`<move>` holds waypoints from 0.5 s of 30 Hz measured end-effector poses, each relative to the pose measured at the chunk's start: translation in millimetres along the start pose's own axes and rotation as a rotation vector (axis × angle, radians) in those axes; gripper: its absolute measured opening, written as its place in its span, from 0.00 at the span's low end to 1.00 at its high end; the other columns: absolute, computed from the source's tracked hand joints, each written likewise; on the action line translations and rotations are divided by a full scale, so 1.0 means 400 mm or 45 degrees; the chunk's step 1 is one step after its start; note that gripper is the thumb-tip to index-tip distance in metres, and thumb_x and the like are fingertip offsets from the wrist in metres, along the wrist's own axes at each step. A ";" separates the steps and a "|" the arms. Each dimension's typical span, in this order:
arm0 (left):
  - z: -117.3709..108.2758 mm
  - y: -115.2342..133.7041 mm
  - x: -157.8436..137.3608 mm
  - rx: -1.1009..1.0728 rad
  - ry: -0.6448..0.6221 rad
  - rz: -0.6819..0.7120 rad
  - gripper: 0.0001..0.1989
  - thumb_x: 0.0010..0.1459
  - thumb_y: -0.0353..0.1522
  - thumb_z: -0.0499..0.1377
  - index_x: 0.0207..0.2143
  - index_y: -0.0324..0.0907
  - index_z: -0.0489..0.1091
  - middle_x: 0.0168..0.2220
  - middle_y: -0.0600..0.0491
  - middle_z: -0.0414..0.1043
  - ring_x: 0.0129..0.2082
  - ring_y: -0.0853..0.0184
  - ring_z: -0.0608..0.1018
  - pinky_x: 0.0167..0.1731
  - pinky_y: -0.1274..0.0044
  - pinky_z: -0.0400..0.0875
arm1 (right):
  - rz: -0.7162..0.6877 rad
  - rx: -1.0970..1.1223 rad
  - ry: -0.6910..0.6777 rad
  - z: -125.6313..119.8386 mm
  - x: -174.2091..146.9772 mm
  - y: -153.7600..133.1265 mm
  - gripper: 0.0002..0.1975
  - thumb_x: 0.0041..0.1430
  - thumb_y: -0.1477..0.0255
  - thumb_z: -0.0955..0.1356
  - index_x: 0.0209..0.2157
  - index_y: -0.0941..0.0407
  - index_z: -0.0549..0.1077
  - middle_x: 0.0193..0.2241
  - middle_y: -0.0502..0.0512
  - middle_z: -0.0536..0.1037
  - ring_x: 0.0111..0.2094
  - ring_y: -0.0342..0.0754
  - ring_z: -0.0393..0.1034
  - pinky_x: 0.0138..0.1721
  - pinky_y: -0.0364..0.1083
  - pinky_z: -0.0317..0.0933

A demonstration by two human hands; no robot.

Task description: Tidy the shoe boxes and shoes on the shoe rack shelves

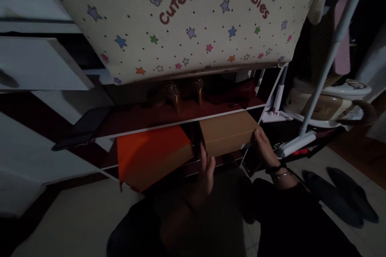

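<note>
A brown cardboard box (229, 134) sits on the lower shelf of a rack, its front end sticking out. My right hand (267, 148) grips the box's right front corner, and a dark band and a bangle show on that wrist. Along the left side of the box lie the straight fingers of my left hand (207, 172), thumb raised in front. Between them, the two hands hold the box from both sides. Left of it on the same shelf stands an orange box (153, 154) with a brownish front, apart from my left hand.
Gold-heeled shoes (175, 96) and a dark red shoe (244, 92) stand on the upper shelf (129, 122). A star-patterned cloth (193, 20) hangs above. At right are a pole with a squeegee-like head (297, 144), a pink brush (342, 28) and dark shoes (337, 196).
</note>
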State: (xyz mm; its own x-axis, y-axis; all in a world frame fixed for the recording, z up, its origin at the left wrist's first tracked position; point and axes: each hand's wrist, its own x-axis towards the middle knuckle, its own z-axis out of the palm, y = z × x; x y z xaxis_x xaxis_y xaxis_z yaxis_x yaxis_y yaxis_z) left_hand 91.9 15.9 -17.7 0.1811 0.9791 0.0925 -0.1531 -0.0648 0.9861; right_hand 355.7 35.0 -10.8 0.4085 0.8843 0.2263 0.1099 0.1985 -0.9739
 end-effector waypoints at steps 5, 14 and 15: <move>0.006 -0.019 -0.080 -0.021 0.066 0.010 0.46 0.71 0.56 0.52 0.80 0.49 0.39 0.82 0.47 0.40 0.81 0.56 0.42 0.77 0.64 0.51 | -0.049 -0.061 0.040 -0.005 -0.105 -0.013 0.34 0.71 0.44 0.64 0.69 0.49 0.68 0.67 0.56 0.74 0.69 0.59 0.67 0.72 0.60 0.60; -0.017 -0.013 -0.071 0.037 0.063 0.062 0.46 0.70 0.57 0.52 0.80 0.49 0.41 0.80 0.44 0.46 0.80 0.56 0.49 0.76 0.64 0.53 | -0.076 -0.021 -0.036 -0.004 -0.097 -0.023 0.34 0.70 0.43 0.65 0.65 0.50 0.73 0.66 0.57 0.76 0.70 0.59 0.65 0.73 0.60 0.59; -0.014 -0.013 -0.051 0.044 0.068 0.071 0.46 0.70 0.58 0.51 0.80 0.49 0.42 0.80 0.43 0.47 0.80 0.56 0.50 0.76 0.65 0.53 | -0.067 -0.013 -0.056 -0.003 -0.074 -0.020 0.34 0.69 0.42 0.66 0.64 0.49 0.74 0.65 0.57 0.77 0.70 0.60 0.66 0.73 0.61 0.59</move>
State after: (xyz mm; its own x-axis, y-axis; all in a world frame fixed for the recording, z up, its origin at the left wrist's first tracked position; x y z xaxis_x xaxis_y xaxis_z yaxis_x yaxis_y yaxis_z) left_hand 83.5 -2.7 -25.3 0.1207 0.9827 0.1407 -0.1278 -0.1252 0.9839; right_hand 343.7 6.8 -9.6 0.3615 0.8905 0.2762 0.1394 0.2413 -0.9604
